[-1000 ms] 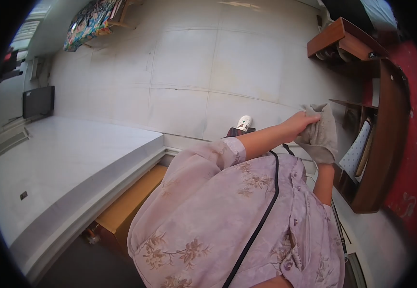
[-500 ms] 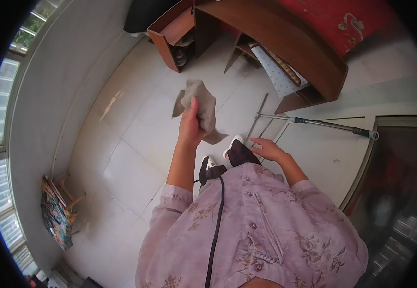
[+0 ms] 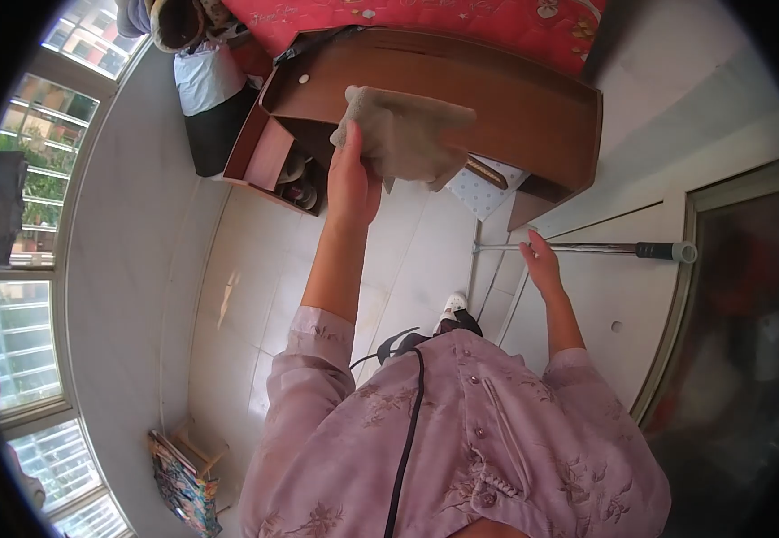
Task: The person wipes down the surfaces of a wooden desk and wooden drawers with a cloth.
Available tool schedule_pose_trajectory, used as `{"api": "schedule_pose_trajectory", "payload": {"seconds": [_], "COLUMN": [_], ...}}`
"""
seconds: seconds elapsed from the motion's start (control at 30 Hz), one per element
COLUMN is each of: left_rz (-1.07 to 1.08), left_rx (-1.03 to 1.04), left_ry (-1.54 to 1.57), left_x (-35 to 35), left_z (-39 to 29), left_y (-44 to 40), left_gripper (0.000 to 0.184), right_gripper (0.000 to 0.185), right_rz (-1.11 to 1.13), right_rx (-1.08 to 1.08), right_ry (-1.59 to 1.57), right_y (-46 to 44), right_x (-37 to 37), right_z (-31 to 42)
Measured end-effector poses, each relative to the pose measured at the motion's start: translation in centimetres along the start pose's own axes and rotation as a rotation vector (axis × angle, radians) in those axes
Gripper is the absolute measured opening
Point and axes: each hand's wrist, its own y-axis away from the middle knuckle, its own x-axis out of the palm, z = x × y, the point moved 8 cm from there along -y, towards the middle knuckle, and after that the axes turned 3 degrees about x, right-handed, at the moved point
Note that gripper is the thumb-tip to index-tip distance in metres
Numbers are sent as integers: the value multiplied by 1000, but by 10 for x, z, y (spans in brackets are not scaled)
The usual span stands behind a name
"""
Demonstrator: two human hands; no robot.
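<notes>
A grey-beige cloth (image 3: 407, 133) hangs from my left hand (image 3: 353, 179), raised in front of a brown wooden cabinet (image 3: 461, 81). The thumb lies over the cloth and the other fingers are behind it. Lower on the right, my right hand (image 3: 542, 260) holds nothing and has its fingers apart. It appears near a metal pole with a dark grip (image 3: 658, 251); whether they touch cannot be told. A dotted board (image 3: 481, 195) stands in the cabinet's lower opening.
A red patterned cover (image 3: 407, 13) lies behind the cabinet. Barred windows (image 3: 26, 341) line the left wall. A small stool with colourful fabric (image 3: 183, 480) stands at lower left. A black bag with a white top (image 3: 210, 108) is beside the cabinet. A dark glass panel (image 3: 739, 296) is at right.
The view has turned toward the cabinet. My left hand has raised the cloth in front of it. My right hand, behind the cloth a second ago, is now apart from it.
</notes>
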Motion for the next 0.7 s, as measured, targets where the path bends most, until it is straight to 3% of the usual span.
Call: {"api": "schedule_pose_trajectory", "payload": {"seconds": [0.2,0.27,0.3,0.37,0.4,0.47,0.53,0.6,0.67,0.7], "left_rz": [39,46,44,47,62,118,318,209,59,167], "left_rx": [-1,-455,-476,-348,-370,30,161,-12,10,173], "left_ry": [-73,-823,-820,-1725,-1725,-1597,-1779,-1945,-2004,-1938], "left_x": [-23,-73,-99,-152,-157,-126,-104,-97,-61,-36], "left_z": [44,93,107,116,132,157,213,252,276,308], "left_y": [-92,-114,-127,-154,-152,-158,-154,-171,-189,-192], "left_gripper": [42,44,44,48,48,55,65,69,74,73], "right_gripper": [47,48,49,50,50,52,54,52,46,42], "right_rz": [-342,-370,-399,-434,-476,-498,-458,-481,-507,-513], "right_rx": [99,129,138,168,186,220,308,324,328,320], "right_ry": [-191,-134,-82,-54,-36,27,103,237,465,561], "right_y": [-56,-67,-73,-90,-94,-112,-125,-139,-146,-148], "right_x": [-82,-98,-107,-117,-122,-128,-124,-124,-129,-134], "right_z": [-29,-23,-21,-27,-30,-26,-27,-18,-13,-16]}}
